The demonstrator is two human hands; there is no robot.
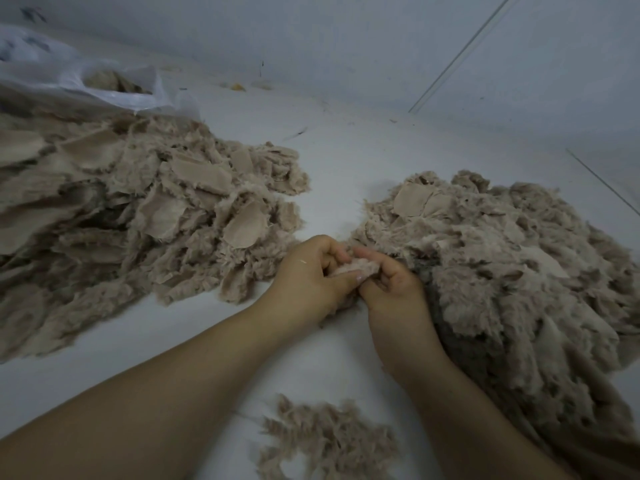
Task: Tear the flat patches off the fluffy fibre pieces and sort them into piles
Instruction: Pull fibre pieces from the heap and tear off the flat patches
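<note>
My left hand (308,278) and my right hand (391,289) meet at the middle of the view, both gripping one small beige fluffy fibre piece (356,267) between thumbs and fingers. It is held at the left edge of a big heap of fluffy beige pieces (502,271) on the right. A second big heap (138,216) lies on the left, with many flat smooth patches showing among the fluff. A small pile of loose fluffy scraps (325,441) lies near me, between my forearms.
All of it lies on a white surface (332,161). A translucent plastic bag (104,84) holding more beige material sits at the far left. A grey wall (381,46) rises behind. Small bits of debris dot the surface near the wall.
</note>
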